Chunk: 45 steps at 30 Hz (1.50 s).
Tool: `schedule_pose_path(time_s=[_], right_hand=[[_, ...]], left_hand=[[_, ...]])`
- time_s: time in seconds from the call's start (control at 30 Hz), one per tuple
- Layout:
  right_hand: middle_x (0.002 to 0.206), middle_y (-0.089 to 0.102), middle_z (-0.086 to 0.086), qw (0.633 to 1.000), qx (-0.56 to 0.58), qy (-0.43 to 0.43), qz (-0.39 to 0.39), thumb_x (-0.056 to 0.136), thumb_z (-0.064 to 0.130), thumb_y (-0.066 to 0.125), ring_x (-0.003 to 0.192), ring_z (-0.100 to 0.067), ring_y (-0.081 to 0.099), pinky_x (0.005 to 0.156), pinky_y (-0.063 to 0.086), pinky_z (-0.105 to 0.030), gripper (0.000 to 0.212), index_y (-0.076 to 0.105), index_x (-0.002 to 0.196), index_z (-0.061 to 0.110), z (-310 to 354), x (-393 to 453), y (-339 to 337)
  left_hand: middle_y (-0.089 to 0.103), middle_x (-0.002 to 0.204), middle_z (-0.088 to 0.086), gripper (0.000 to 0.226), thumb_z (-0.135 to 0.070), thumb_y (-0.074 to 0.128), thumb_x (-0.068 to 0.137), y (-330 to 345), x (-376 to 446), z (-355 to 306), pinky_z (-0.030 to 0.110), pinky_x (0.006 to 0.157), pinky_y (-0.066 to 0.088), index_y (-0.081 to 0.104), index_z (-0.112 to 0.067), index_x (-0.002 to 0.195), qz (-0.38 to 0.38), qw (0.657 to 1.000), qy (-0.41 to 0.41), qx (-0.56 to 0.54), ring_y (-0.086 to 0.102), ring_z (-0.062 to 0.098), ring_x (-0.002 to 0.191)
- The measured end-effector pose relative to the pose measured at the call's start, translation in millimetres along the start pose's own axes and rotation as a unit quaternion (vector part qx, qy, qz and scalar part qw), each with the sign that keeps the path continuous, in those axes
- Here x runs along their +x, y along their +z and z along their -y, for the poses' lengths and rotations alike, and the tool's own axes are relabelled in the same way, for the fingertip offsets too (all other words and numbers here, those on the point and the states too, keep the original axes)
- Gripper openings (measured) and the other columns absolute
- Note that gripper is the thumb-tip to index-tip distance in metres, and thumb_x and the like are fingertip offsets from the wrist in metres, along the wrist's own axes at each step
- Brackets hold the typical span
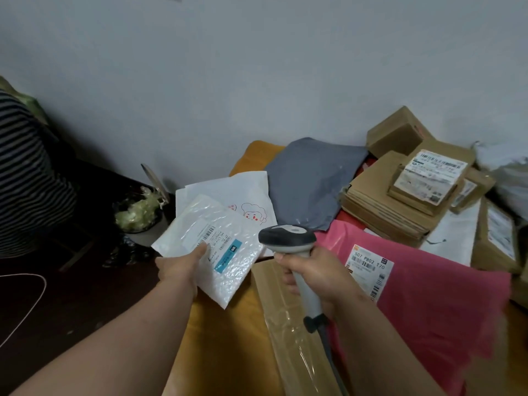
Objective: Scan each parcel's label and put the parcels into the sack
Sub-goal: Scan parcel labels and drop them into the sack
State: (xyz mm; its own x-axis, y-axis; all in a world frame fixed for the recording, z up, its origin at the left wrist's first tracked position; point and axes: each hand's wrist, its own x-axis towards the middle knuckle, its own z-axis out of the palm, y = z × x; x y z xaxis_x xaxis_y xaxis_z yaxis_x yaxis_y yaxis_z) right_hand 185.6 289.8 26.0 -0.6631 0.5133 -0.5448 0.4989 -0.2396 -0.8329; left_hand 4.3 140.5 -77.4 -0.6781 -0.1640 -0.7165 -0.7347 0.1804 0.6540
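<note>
White bubble mailer [210, 250] pinched at its near-left edge by left hand [180, 267], thumb on top, label up. Right hand [311, 274] wrapped tight round scanner [288, 241] handle, head just right of mailer, aimed forward. Label's barcode lay just left of scanner head; long axis slanted away-left. Sack unseen.

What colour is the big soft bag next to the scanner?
Pink, with a white label; the head view shows it.
</note>
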Motion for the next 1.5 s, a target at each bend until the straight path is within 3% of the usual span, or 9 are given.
schedule_pose_path(time_s=[0.2,0.37,0.47,0.67,0.9,1.03,1.23,1.3,1.5], right_hand=[[0.072,0.071,0.000,0.999,-0.031,0.013,-0.034,0.085,0.025,0.079,0.069,-0.013,0.067,0.060,0.053,-0.024,0.014,0.076,0.093,0.014,-7.2,13.7,6.4],[0.073,0.074,0.005,0.998,-0.028,0.022,-0.048,0.085,0.026,0.079,0.073,-0.014,0.071,0.061,0.053,-0.025,0.015,0.075,0.095,0.015,-11.8,18.8,7.9],[0.070,0.072,0.004,0.999,-0.023,0.013,-0.042,0.086,0.027,0.079,0.070,-0.013,0.070,0.064,0.053,-0.027,0.014,0.075,0.089,0.014,-11.1,17.6,7.0],[0.067,0.073,0.002,0.997,0.029,-0.021,-0.065,0.083,0.028,0.081,0.059,-0.009,0.069,0.058,0.053,-0.025,0.013,0.073,0.078,0.018,-3.1,1.8,-0.8],[0.082,0.078,0.002,0.989,0.075,-0.087,-0.095,0.078,0.040,0.083,0.086,-0.020,0.075,0.081,0.060,-0.042,0.033,0.073,0.103,0.021,15.2,-43.6,-38.5],[0.081,0.078,0.000,0.975,0.115,-0.148,-0.117,0.079,0.034,0.084,0.076,-0.018,0.075,0.067,0.056,-0.032,0.026,0.076,0.098,0.018,16.7,-84.0,-71.2],[0.077,0.078,-0.003,0.951,0.180,-0.174,-0.179,0.082,0.026,0.082,0.070,-0.017,0.075,0.057,0.055,-0.028,0.025,0.074,0.099,0.009,-8.3,-162.9,-146.2],[0.073,0.076,0.000,0.941,0.202,-0.173,-0.211,0.082,0.025,0.083,0.066,-0.014,0.073,0.053,0.052,-0.024,0.029,0.073,0.102,0.008,-24.2,-188.2,-176.2],[0.069,0.073,0.005,0.917,0.224,-0.161,-0.288,0.081,0.028,0.083,0.080,-0.021,0.068,0.081,0.055,-0.043,0.024,0.074,0.099,0.014,-76.4,-246.4,-252.9]], left_hand=[[0.073,0.098,0.009,0.036,-0.012,0.089,0.070,0.4,5.6,-11.2,0.041,0.064,0.055,0.063,-0.011,0.094,0.064,0.988,-0.104,-0.099,0.070,0.028,0.076],[0.075,0.103,0.014,0.035,-0.002,0.077,0.080,-4.0,-2.5,-20.3,0.054,0.076,0.059,0.065,-0.008,0.113,0.197,0.963,-0.127,-0.136,0.073,0.034,0.090],[0.074,0.106,0.016,0.028,-0.002,0.070,0.087,-6.2,-11.5,-30.0,0.055,0.063,0.058,0.065,-0.009,0.114,0.237,0.952,-0.114,-0.155,0.072,0.037,0.089],[0.076,0.105,0.010,0.033,0.003,0.059,0.093,-4.4,-49.4,-57.0,0.059,0.065,0.059,0.061,-0.024,0.111,0.304,0.929,0.029,-0.211,0.074,0.035,0.089],[0.072,0.119,0.012,0.041,0.006,0.054,0.094,-10.3,-128.2,-79.7,0.065,0.089,0.052,0.061,-0.027,0.118,0.389,0.872,0.129,-0.267,0.070,0.036,0.106],[0.069,0.125,0.013,0.050,0.003,0.053,0.094,-7.7,-180.6,-70.0,0.063,0.084,0.055,0.053,-0.021,0.137,0.434,0.848,0.135,-0.272,0.069,0.035,0.109],[0.072,0.119,0.013,0.042,0.004,0.053,0.092,22.2,-272.7,-12.5,0.056,0.071,0.060,0.068,-0.026,0.118,0.510,0.817,0.166,-0.211,0.070,0.036,0.105],[0.069,0.123,0.017,0.053,0.004,0.057,0.085,37.4,-305.5,11.6,0.057,0.073,0.059,0.058,-0.023,0.130,0.547,0.801,0.165,-0.179,0.069,0.038,0.107],[0.061,0.132,0.025,0.065,0.003,0.061,0.079,81.9,-386.8,75.6,0.061,0.094,0.052,0.047,-0.008,0.141,0.598,0.777,0.177,-0.080,0.061,0.044,0.118]])
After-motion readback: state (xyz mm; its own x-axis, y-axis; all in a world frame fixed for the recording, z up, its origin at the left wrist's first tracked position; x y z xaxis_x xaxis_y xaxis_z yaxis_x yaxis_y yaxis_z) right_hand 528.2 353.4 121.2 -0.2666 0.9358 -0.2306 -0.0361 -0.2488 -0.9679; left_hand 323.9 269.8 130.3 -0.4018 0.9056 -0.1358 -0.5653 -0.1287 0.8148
